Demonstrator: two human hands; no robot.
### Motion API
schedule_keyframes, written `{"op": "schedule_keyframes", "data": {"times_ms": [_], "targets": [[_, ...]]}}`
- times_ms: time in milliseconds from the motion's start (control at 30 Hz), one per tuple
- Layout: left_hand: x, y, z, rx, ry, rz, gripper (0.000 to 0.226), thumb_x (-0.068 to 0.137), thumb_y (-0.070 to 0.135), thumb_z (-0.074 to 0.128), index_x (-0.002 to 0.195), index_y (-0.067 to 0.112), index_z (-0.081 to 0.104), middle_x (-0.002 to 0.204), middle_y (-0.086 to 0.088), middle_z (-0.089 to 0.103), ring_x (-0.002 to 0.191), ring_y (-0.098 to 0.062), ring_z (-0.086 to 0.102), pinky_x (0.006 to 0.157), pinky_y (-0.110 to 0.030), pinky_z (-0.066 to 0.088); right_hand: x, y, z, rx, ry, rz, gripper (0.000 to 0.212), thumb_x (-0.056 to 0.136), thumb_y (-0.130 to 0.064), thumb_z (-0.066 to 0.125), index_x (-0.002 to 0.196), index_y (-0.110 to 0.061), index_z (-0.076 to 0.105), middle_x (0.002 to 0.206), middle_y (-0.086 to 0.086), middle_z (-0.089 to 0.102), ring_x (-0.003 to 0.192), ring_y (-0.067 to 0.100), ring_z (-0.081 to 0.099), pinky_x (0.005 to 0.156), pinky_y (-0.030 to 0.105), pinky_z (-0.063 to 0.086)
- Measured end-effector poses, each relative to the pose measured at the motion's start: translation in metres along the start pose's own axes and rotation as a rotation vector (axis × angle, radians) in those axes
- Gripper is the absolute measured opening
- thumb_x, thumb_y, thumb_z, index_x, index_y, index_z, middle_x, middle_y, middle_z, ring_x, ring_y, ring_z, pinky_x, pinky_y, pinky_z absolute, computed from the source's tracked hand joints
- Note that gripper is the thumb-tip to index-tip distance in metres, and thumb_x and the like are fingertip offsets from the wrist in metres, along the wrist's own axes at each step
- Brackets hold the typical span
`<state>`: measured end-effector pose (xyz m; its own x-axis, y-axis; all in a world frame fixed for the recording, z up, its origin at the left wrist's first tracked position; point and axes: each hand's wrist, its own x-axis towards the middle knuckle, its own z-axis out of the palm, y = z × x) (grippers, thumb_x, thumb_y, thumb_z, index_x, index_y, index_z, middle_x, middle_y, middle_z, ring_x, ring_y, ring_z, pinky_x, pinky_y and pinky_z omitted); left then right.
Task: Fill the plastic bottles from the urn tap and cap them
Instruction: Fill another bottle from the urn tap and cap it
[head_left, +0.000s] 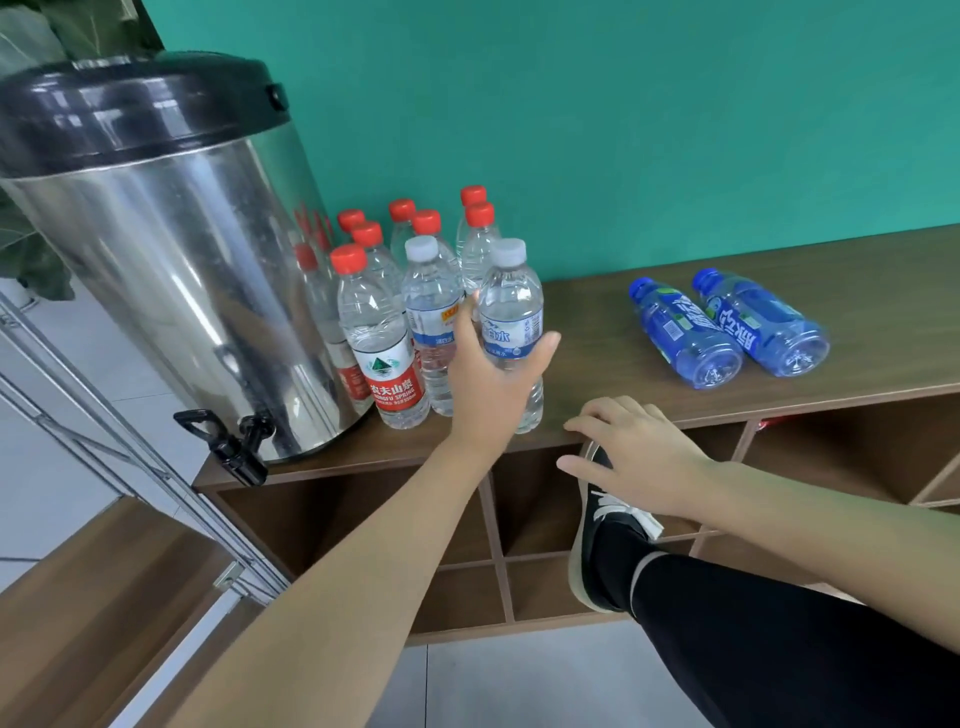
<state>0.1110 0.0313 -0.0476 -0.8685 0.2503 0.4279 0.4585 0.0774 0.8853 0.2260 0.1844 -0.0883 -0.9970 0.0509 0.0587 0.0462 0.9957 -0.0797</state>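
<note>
A steel urn (171, 291) with a black lid stands at the left end of the wooden tabletop (597, 364), its black tap (234, 441) jutting over the front edge. Just right of the urn stands a cluster of capped clear bottles, most with red caps (348, 258). The left hand (493, 374) has its grip wrapped round the white-capped bottle (511, 317) at the front right of that cluster, thumb on the side away from the urn; the bottle stands upright on the tabletop and looks full of clear water. A second white-capped bottle (431, 312) stands just beside it, toward the urn. The right hand (639, 457) rests on the tabletop's front edge, farther from the urn, its grip released, fingers loosely bent and holding nothing. Well apart from the urn, two blue bottles (727, 327) lie on their sides, capped.
</note>
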Motion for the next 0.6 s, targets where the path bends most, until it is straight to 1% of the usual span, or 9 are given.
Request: {"op": "schedule_keyframes", "data": {"times_ms": [67, 133, 200, 233, 300, 333, 400, 500, 600], "targets": [[-0.021, -0.013, -0.017, 0.035, -0.045, 0.009, 0.079, 0.085, 0.040, 0.083, 0.149, 0.024, 0.039, 0.141, 0.013, 0.059, 0.129, 0.000, 0.056, 0.109, -0.024, 0.046, 0.003, 0.000, -0.003, 0.036, -0.014, 0.015, 0.065, 0.097, -0.070, 0.034, 0.146, -0.030, 0.048, 0.145, -0.009, 0.045, 0.137, 0.017, 0.038, 0.113, 0.039, 0.033], [-0.043, -0.033, -0.039, 0.221, -0.002, 0.077, 0.064, 0.090, 0.048, 0.075, 0.143, 0.022, 0.050, 0.137, 0.014, 0.060, 0.126, -0.001, 0.056, 0.106, -0.021, 0.045, 0.006, -0.001, -0.008, 0.062, -0.010, 0.023, 0.063, 0.097, -0.070, 0.037, 0.144, -0.029, 0.049, 0.143, -0.008, 0.048, 0.135, 0.017, 0.040, 0.112, 0.039, 0.035], [-0.060, -0.058, -0.058, 0.492, 0.046, 0.167, 0.053, 0.093, 0.058, 0.064, 0.129, 0.019, 0.064, 0.127, 0.007, 0.067, 0.119, -0.008, 0.060, 0.100, -0.026, 0.047, 0.010, -0.003, -0.015, 0.118, -0.003, 0.047, 0.065, 0.097, -0.068, 0.042, 0.148, -0.029, 0.042, 0.143, -0.006, 0.050, 0.134, 0.018, 0.044, 0.111, 0.039, 0.038], [-0.063, -0.071, -0.066, 0.616, 0.063, 0.211, 0.048, 0.094, 0.059, 0.060, 0.119, 0.018, 0.069, 0.120, 0.004, 0.070, 0.114, -0.012, 0.063, 0.098, -0.031, 0.049, 0.014, -0.005, -0.017, 0.170, -0.001, 0.070, 0.068, 0.095, -0.069, 0.045, 0.150, -0.029, 0.037, 0.143, -0.006, 0.051, 0.132, 0.018, 0.047, 0.110, 0.040, 0.041], [-0.065, -0.091, -0.079, 0.784, 0.077, 0.253, 0.039, 0.096, 0.054, 0.061, 0.103, 0.018, 0.075, 0.108, 0.001, 0.073, 0.107, -0.019, 0.066, 0.096, -0.044, 0.053, 0.023, -0.015, -0.019, 0.309, 0.014, 0.116, 0.077, 0.088, -0.076, 0.050, 0.150, -0.034, 0.031, 0.139, -0.009, 0.053, 0.124, 0.017, 0.054, 0.104, 0.043, 0.047], [-0.064, -0.097, -0.084, 0.830, 0.080, 0.257, 0.036, 0.095, 0.051, 0.063, 0.099, 0.018, 0.077, 0.106, 0.000, 0.074, 0.107, -0.021, 0.066, 0.095, -0.048, 0.054, 0.029, -0.022, -0.018, 0.385, 0.031, 0.139, 0.079, 0.084, -0.080, 0.053, 0.146, -0.037, 0.032, 0.135, -0.011, 0.054, 0.120, 0.015, 0.057, 0.101, 0.043, 0.050], [-0.063, -0.101, -0.089, 0.868, 0.089, 0.270, 0.032, 0.093, 0.045, 0.068, 0.096, 0.016, 0.079, 0.103, -0.002, 0.075, 0.105, -0.024, 0.067, 0.095, -0.049, 0.055, 0.039, -0.035, -0.014, 0.500, 0.080, 0.178, 0.080, 0.078, -0.083, 0.058, 0.139, -0.036, 0.037, 0.128, -0.012, 0.058, 0.113, 0.013, 0.059, 0.095, 0.042, 0.053], [-0.063, -0.098, -0.086, 0.867, 0.095, 0.237, 0.033, 0.092, 0.047, 0.068, 0.092, 0.016, 0.079, 0.099, -0.001, 0.075, 0.101, -0.023, 0.065, 0.092, -0.046, 0.055, 0.050, -0.044, -0.008, 0.579, 0.137, 0.213, 0.075, 0.080, -0.070, 0.070, 0.136, -0.027, 0.045, 0.128, -0.007, 0.063, 0.115, 0.012, 0.060, 0.095, 0.036, 0.052], [-0.063, -0.099, -0.085, 0.842, 0.112, 0.213, 0.036, 0.092, 0.051, 0.066, 0.090, 0.018, 0.079, 0.099, 0.000, 0.074, 0.102, -0.022, 0.063, 0.093, -0.046, 0.055, 0.058, -0.046, -0.003, 0.633, 0.151, 0.224, 0.073, 0.082, -0.064, 0.073, 0.138, -0.023, 0.048, 0.130, -0.007, 0.063, 0.116, 0.011, 0.058, 0.093, 0.032, 0.048]]}}
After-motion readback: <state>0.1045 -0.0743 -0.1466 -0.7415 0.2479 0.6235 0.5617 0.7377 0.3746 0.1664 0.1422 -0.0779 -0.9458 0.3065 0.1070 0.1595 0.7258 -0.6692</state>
